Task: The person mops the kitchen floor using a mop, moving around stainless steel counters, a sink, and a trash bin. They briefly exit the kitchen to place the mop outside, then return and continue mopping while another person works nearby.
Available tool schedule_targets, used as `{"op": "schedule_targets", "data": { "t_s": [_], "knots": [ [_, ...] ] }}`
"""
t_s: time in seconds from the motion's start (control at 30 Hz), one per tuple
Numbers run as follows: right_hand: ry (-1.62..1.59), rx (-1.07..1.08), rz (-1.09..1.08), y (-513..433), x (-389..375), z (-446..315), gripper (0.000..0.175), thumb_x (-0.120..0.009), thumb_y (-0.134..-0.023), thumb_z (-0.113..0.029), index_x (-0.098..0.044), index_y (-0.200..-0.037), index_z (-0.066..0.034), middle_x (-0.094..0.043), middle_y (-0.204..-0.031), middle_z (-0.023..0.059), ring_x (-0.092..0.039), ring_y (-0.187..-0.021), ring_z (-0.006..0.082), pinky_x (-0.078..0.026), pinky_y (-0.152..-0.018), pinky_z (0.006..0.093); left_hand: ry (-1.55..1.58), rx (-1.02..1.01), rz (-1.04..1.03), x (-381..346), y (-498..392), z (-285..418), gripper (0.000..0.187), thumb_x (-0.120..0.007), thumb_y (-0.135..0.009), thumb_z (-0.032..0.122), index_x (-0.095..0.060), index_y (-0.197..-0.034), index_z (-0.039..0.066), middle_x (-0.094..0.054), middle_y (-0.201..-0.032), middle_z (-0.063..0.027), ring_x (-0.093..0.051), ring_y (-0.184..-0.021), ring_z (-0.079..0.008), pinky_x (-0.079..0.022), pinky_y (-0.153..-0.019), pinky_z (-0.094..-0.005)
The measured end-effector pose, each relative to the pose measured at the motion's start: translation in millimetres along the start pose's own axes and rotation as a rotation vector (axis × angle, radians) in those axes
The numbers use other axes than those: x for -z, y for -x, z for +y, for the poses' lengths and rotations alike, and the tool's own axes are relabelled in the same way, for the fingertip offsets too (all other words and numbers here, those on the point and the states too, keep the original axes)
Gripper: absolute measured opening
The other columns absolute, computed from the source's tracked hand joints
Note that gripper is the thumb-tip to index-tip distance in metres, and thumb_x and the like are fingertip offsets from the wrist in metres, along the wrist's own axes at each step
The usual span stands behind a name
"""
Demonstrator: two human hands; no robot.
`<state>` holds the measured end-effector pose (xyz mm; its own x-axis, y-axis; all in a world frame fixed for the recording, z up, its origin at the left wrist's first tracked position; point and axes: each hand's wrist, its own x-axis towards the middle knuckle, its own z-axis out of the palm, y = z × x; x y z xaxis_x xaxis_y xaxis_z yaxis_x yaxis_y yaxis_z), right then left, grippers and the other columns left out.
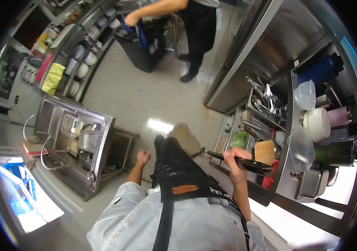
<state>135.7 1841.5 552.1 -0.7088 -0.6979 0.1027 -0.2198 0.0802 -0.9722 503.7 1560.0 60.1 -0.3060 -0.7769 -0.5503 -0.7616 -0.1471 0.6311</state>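
My right hand (236,163) is closed around the dark handle of a broom, whose pale straw bristles (183,138) rest on the floor just ahead of my feet, right of the dark shoes. The handle slants up from the bristles and ends to the right of my hand, before the shelving. My left hand (143,157) hangs at my left side with curled fingers and nothing seen in it, between the metal sink and my black apron (181,175).
On the left stands a steel sink (106,150) holding containers. Steel shelves (283,175) with bowls, utensils and tubs line the right. Ahead, another person (199,34) in a black apron reaches over a black bin (137,56), one hand on blue cloth. Bowls fill a rack at upper left.
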Motion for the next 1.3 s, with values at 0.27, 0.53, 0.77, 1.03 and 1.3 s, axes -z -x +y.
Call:
{"op": "schedule_targets", "data": {
  "t_s": [0.27,0.53,0.77,1.03,1.3],
  "knots": [
    [-0.198,-0.067,0.338,-56,-54,31,0.039,-0.070,-0.096,-0.008,-0.042,-0.069,-0.0092,-0.049,-0.062,0.0012,-0.044,-0.055,0.0101,-0.034,-0.051,0.0269,0.286,-0.136,-0.315,48,-80,142,0.011,-0.067,-0.096,0.008,-0.073,-0.100,0.000,-0.075,-0.089,-0.0058,-0.071,-0.078,-0.0156,-0.056,-0.075,-0.0315],
    [-0.080,-0.105,0.323,-114,-115,27,0.041,-0.071,-0.096,-0.008,-0.042,-0.068,-0.0093,-0.046,-0.061,0.0003,-0.045,-0.055,0.0104,-0.033,-0.052,0.0269,-0.124,-0.134,-0.414,129,-115,127,0.010,-0.065,-0.091,0.003,-0.072,-0.099,0.003,-0.074,-0.087,-0.0061,-0.069,-0.078,-0.0144,-0.056,-0.076,-0.0298],
    [-0.088,-0.200,0.309,-130,-148,26,0.035,-0.076,-0.093,-0.008,-0.049,-0.071,-0.0070,-0.051,-0.068,0.0014,-0.048,-0.062,0.0102,-0.036,-0.058,0.0268,-0.132,-0.183,-0.512,142,-145,123,0.015,-0.070,-0.093,0.016,-0.073,-0.102,0.003,-0.076,-0.089,-0.0109,-0.072,-0.082,-0.0218,-0.057,-0.079,-0.0369],
    [-0.075,0.029,-0.020,-134,-160,-50,0.024,-0.079,-0.084,-0.015,-0.060,-0.074,-0.0036,-0.061,-0.067,0.0090,-0.061,-0.058,0.0235,-0.051,-0.058,0.0351,-0.042,-0.725,-1.202,21,-78,301,0.058,-0.081,-0.088,0.020,-0.057,-0.138,0.006,-0.068,-0.124,-0.0147,-0.067,-0.117,-0.0291,-0.055,-0.101,-0.0412],
    [-0.044,0.084,0.359,-74,-181,-69,0.044,-0.075,-0.092,-0.015,-0.041,-0.064,-0.0091,-0.041,-0.056,0.0015,-0.040,-0.045,0.0177,-0.039,-0.049,0.0349,0.173,-1.049,-1.118,-113,3,325,0.029,-0.084,-0.072,0.018,-0.064,-0.089,0.005,-0.066,-0.087,-0.0161,-0.066,-0.094,-0.0418,-0.051,-0.081,-0.0520]
  ]
}}
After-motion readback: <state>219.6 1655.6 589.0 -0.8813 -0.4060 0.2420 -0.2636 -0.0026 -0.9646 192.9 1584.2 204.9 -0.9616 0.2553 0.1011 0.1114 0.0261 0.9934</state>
